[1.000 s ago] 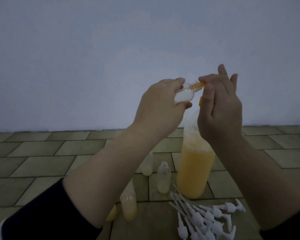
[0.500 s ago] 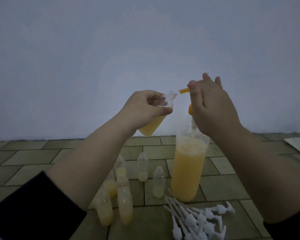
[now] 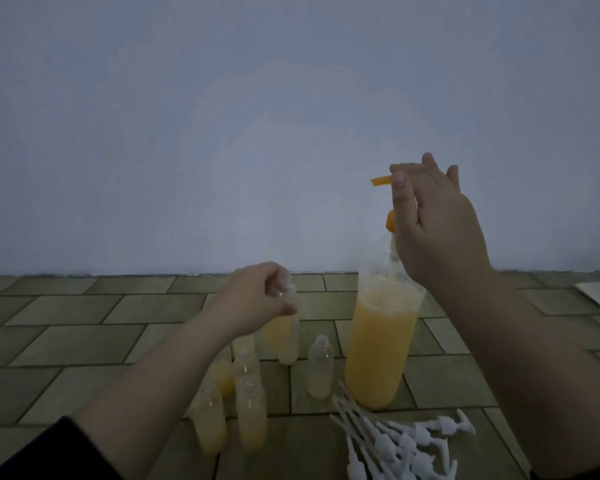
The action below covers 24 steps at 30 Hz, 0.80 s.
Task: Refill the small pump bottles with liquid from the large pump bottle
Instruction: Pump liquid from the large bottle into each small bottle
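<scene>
One small bottle [image 3: 284,332], about half full of yellow liquid, has come down from the orange spout [image 3: 381,180] where you held it tilted half a second ago; your left hand [image 3: 257,299] now grips it by the neck, fingers curled around the top, and holds it upright just over the tiled floor [image 3: 84,327], behind the other small bottles. That suggests this fill is finished and the bottle is being set back with its group. Its long axis runs straight up and down, open mouth pointing up, hidden inside your fingers.

Your right hand [image 3: 433,223] rests on top of the big bottle's [image 3: 381,344] pump, fingers straight and relaxed, gripping nothing. The big bottle stands upright on the floor, roughly two thirds full, and its spout points left, toward where the small bottle was.

Beside the big bottle stands an uncapped, nearly empty small bottle [image 3: 320,370], probably next to fill. Nearer you are four more small bottles [image 3: 252,415] holding yellow liquid, and a heap of white pump tops [image 3: 402,445] lies at lower right, not yet fitted.
</scene>
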Each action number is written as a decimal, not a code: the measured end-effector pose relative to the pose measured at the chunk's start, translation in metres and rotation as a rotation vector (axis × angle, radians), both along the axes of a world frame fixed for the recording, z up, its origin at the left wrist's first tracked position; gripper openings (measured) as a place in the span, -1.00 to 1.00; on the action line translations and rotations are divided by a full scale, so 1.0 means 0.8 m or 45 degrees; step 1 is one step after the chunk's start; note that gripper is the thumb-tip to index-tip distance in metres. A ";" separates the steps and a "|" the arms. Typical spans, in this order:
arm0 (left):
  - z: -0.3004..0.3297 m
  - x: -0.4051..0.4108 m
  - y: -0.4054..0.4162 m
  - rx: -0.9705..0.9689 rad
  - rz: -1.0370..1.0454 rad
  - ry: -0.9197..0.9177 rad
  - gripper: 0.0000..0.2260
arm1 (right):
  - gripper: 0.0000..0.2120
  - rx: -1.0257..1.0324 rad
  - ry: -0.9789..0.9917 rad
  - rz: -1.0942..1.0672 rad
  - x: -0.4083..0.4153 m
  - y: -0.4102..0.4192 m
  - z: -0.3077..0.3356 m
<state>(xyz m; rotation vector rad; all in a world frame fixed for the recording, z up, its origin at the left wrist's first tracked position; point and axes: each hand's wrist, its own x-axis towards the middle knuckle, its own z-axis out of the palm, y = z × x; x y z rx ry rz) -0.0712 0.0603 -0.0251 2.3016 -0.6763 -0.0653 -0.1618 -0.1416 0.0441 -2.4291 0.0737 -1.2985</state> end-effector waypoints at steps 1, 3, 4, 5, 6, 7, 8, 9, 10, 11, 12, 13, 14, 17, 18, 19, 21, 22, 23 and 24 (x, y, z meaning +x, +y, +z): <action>-0.008 0.000 0.000 0.039 -0.002 -0.010 -0.66 | -0.50 0.013 -0.008 0.004 0.001 0.000 0.000; -0.020 -0.001 -0.001 0.078 0.003 -0.004 -0.65 | -0.47 0.017 -0.019 0.002 0.002 0.000 0.000; -0.025 -0.001 -0.002 0.112 0.013 0.000 -0.65 | -0.45 0.011 -0.023 -0.003 0.002 0.000 0.000; -0.029 -0.002 -0.002 0.158 0.027 -0.001 -0.65 | -0.44 0.006 -0.027 -0.009 0.002 0.001 0.000; -0.033 -0.001 -0.003 0.207 0.033 -0.010 -0.64 | -0.43 0.004 -0.030 -0.013 0.002 0.001 0.000; -0.037 -0.001 -0.003 0.256 0.028 -0.022 -0.62 | -0.43 0.005 -0.032 -0.013 0.002 0.002 -0.001; -0.041 0.000 -0.004 0.304 0.017 -0.031 -0.59 | -0.42 0.010 -0.033 -0.010 0.002 0.003 -0.001; -0.044 0.002 -0.005 0.349 0.006 -0.041 -0.56 | -0.43 0.017 -0.037 -0.007 0.003 0.003 -0.001; -0.046 0.003 -0.007 0.394 -0.002 -0.053 -0.54 | -0.44 0.023 -0.040 -0.006 0.003 0.003 -0.001; -0.048 0.004 -0.009 0.437 -0.006 -0.061 -0.54 | -0.46 0.028 -0.041 -0.007 0.003 0.003 -0.001; -0.051 0.006 -0.010 0.477 -0.007 -0.062 -0.53 | -0.48 0.031 -0.041 -0.010 0.003 0.003 -0.001; -0.054 0.007 -0.011 0.508 -0.004 -0.063 -0.53 | -0.49 0.032 -0.044 -0.013 0.003 0.002 -0.001; -0.059 0.009 -0.012 0.539 0.000 -0.065 -0.53 | -0.48 0.030 -0.049 -0.015 0.003 0.002 -0.001; -0.074 0.011 -0.013 0.632 0.001 -0.054 -0.52 | -0.47 0.023 -0.067 -0.012 0.004 0.001 -0.002; -0.078 0.011 -0.013 0.655 0.005 -0.041 -0.52 | -0.48 0.027 -0.072 -0.007 0.004 0.001 -0.002; -0.082 0.011 -0.014 0.676 0.008 -0.038 -0.53 | -0.50 0.032 -0.076 -0.003 0.005 0.001 -0.002; -0.085 0.012 -0.016 0.730 0.000 -0.058 -0.54 | -0.52 0.040 -0.087 0.002 0.006 0.001 -0.003; -0.085 0.014 -0.016 0.747 -0.011 -0.062 -0.54 | -0.52 0.043 -0.091 0.002 0.006 0.000 -0.003; -0.085 0.015 -0.016 0.742 -0.022 -0.062 -0.54 | -0.50 0.042 -0.095 0.001 0.006 0.001 -0.003; -0.085 0.017 -0.016 0.719 -0.024 -0.049 -0.55 | -0.48 0.039 -0.096 -0.003 0.006 0.001 -0.004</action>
